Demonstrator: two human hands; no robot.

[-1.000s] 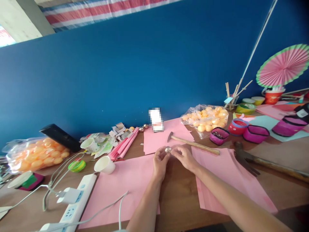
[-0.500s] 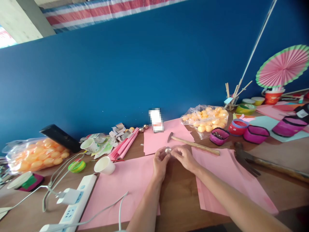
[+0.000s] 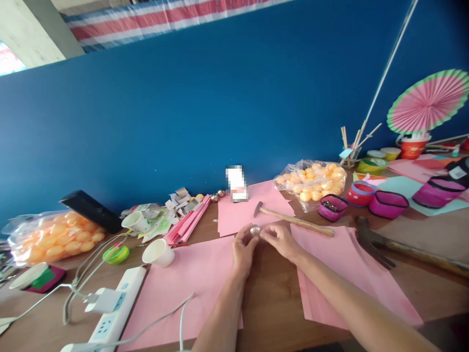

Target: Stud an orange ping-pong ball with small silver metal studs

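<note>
A small shiny metallic ball [image 3: 255, 230] sits between my two hands, just above the brown table. My left hand [image 3: 243, 252] curls thumb and fingers around its left side. Pinched fingers of my right hand [image 3: 281, 240] meet it from the right; the fingertips partly hide one another. Right behind my hands, a small hammer [image 3: 298, 221] with a pale wooden handle lies across pink paper [image 3: 238, 211]. Further off, two similar metallic balls [image 3: 217, 196] rest by a bundle of pink paper strips [image 3: 190, 222].
Left of my arms lie pink sheets [image 3: 205, 283], a white cup [image 3: 158, 253] and a power strip [image 3: 106, 322] with cables. A claw hammer [image 3: 373, 239] lies at right, near purple containers [image 3: 388, 204]. Bags of orange balls [image 3: 315, 181] stand at both sides. A blue partition [image 3: 220, 98] rises behind.
Almost nothing differs. Both hands keep their place around the metallic ball, and the view has shifted very slightly.
</note>
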